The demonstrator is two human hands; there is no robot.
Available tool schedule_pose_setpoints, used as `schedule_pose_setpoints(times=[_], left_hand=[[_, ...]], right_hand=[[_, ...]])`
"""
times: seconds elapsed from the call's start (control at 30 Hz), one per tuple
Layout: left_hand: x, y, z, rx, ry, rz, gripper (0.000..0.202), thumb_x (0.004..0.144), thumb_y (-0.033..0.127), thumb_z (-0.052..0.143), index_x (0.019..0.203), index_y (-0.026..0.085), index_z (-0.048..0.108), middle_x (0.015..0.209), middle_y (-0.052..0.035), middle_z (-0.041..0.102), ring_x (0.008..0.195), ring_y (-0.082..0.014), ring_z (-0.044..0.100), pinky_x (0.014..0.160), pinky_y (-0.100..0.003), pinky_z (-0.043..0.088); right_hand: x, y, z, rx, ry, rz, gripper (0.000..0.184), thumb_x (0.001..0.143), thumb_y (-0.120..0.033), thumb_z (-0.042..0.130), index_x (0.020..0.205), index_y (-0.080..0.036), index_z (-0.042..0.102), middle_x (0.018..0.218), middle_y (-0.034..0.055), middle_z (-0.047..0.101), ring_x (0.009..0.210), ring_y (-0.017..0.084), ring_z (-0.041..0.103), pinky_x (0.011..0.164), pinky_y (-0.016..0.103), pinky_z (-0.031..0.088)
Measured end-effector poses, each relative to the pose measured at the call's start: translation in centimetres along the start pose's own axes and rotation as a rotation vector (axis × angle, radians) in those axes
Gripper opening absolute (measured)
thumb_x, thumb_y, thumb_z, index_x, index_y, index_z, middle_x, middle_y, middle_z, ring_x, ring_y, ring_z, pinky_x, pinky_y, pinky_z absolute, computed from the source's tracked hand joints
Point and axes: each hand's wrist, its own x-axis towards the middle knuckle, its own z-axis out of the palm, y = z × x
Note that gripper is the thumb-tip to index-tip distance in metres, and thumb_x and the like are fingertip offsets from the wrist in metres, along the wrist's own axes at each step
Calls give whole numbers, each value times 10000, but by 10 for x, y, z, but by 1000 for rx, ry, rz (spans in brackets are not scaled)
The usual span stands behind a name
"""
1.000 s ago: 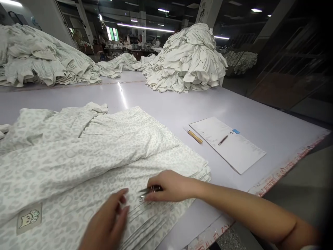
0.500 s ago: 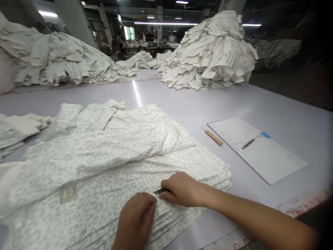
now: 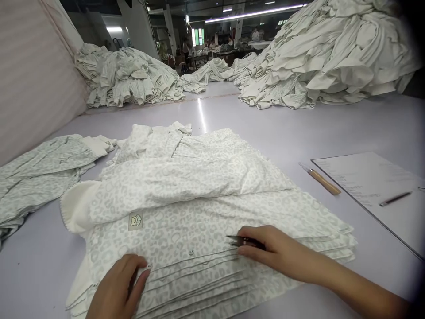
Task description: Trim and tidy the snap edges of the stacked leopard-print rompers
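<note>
A stack of pale leopard-print garments lies on the table, its layered front edges fanned toward me. On the top one are a small cat-face patch and a snap button. My left hand rests at the left of the front edge, thumb and fingers apart, fingertips beside another button. In my right hand is a pair of dark thread snips, its blades pointing left just over the cloth. The palm side of that hand is hidden.
A wooden-handled tool lies beside a clipboard with paper and a pen. Further garments lie at left. Large garment heaps stand at the back, the right heap taller. People are in the distance.
My hands have moved apart: the left went left along the front edge, its fingers parting. The right still holds the snips, now farther from the left. The view has swung left.
</note>
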Motion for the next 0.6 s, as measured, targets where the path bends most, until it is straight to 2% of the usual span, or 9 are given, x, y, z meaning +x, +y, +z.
schedule_pose_setpoints(times=[0.1, 0.2, 0.27, 0.33, 0.43, 0.6], left_hand=[[2, 5, 1, 5, -53, -23, 330, 845, 517, 325, 769, 228, 464, 761, 6, 497, 663, -154, 469, 614, -258, 378], [2, 5, -2, 4, -82, -83, 309, 837, 524, 330, 855, 245, 463, 757, 18, 484, 659, -147, 463, 611, -253, 367], [2, 3, -5, 2, -115, -65, 309, 838, 524, 327, 851, 245, 460, 789, 19, 481, 683, -142, 465, 633, -253, 370], [2, 1, -7, -14, -142, -28, 319, 845, 519, 319, 796, 233, 453, 818, 18, 482, 700, -139, 465, 651, -255, 371], [2, -3, -8, -53, -119, -58, 316, 847, 523, 328, 805, 234, 448, 785, 21, 491, 672, -136, 464, 626, -249, 371], [3, -3, -4, -78, -70, -60, 325, 834, 532, 360, 794, 222, 446, 700, 22, 501, 590, -126, 463, 546, -225, 384]], right_hand=[[21, -23, 23, -58, -87, -133, 313, 838, -493, 460, 815, -198, 563, 714, 2, 584, 621, 122, 500, 530, 220, 315], [49, -47, 51, -179, -117, -285, 358, 813, -540, 467, 851, -201, 576, 733, 7, 617, 639, 136, 532, 538, 223, 322], [67, -61, 69, -265, -114, -344, 394, 812, -563, 443, 874, -199, 581, 751, 21, 637, 649, 161, 556, 532, 236, 329], [84, -72, 85, -358, -113, -369, 411, 820, -557, 415, 884, -189, 586, 764, 43, 653, 666, 195, 581, 539, 261, 354], [100, -82, 103, -480, -113, -350, 404, 825, -512, 404, 884, -165, 601, 770, 76, 666, 692, 239, 608, 580, 312, 410], [108, -88, 114, -550, -128, -304, 348, 846, -413, 409, 911, -137, 611, 825, 101, 672, 753, 260, 625, 637, 346, 449]])
